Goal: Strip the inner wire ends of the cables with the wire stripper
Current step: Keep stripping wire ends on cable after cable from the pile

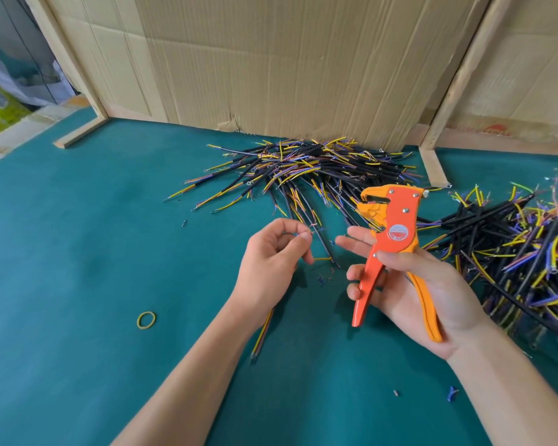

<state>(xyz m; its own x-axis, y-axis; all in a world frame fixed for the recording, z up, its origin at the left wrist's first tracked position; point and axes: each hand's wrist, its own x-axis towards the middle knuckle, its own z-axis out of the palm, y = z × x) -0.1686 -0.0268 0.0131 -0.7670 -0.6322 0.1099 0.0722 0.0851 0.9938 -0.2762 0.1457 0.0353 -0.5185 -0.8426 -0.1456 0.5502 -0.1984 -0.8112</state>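
Note:
My right hand (409, 284) grips the orange wire stripper (390, 239) by its handles, jaws pointing up and left above the green table. My left hand (271, 255) pinches a thin wire end (298, 232) of a cable between thumb and fingertips. That cable's other end (262, 333), with yellow inner wires, sticks out below my left wrist. A heap of black cables with yellow, blue and purple inner wires (303, 169) lies behind the hands. A second heap (522, 252) lies to the right of the stripper.
The green table (94, 252) is backed by a cardboard wall (271, 59) in a wooden frame (432, 162). A yellow rubber band (146, 320) lies left of my left forearm. Small insulation scraps (324, 278) sit between the hands, and more (452, 393) lie near my right forearm.

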